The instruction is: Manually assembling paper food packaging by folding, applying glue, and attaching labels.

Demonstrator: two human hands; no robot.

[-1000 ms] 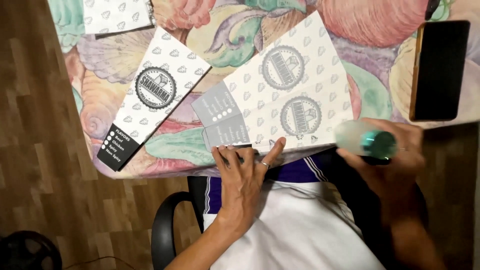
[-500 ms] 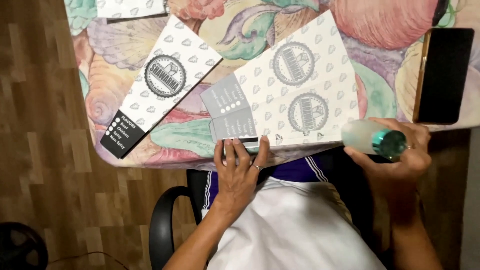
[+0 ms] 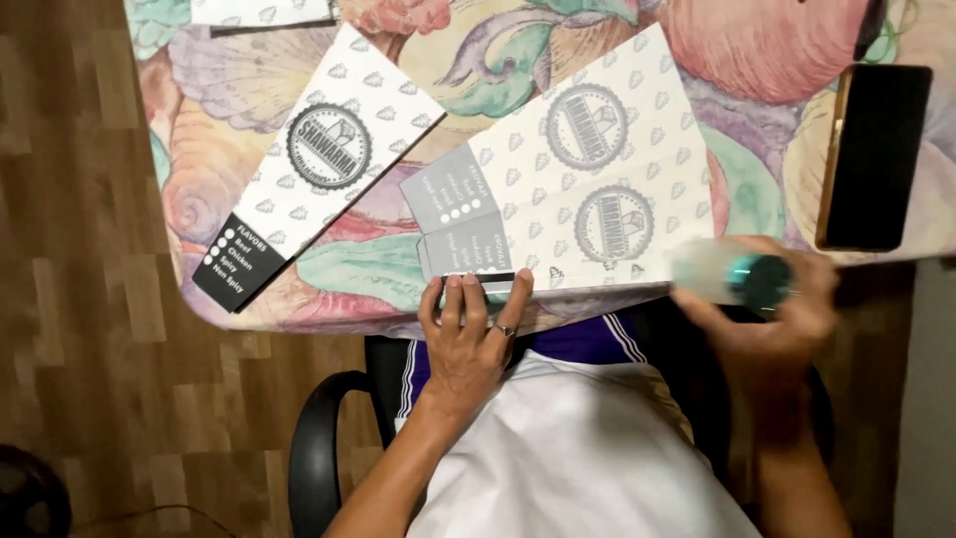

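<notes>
Pressing flat carton under left hand | right hand gripping bottle

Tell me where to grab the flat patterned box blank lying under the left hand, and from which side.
Grip the patterned box blank at its near edge, which overhangs the table edge beside the left hand. It lies flat, so pinch it from the seated person's side.

The left hand is lying flat with the palm down, and the fingers are stretching forward, close together, with a ring on one of them. The left forearm is coming up from the lower edge, bare, with the wrist straight. The right hand is looking blurred; its fingers are curling in a closed grip, and the right forearm is running down to the lower right.
</notes>
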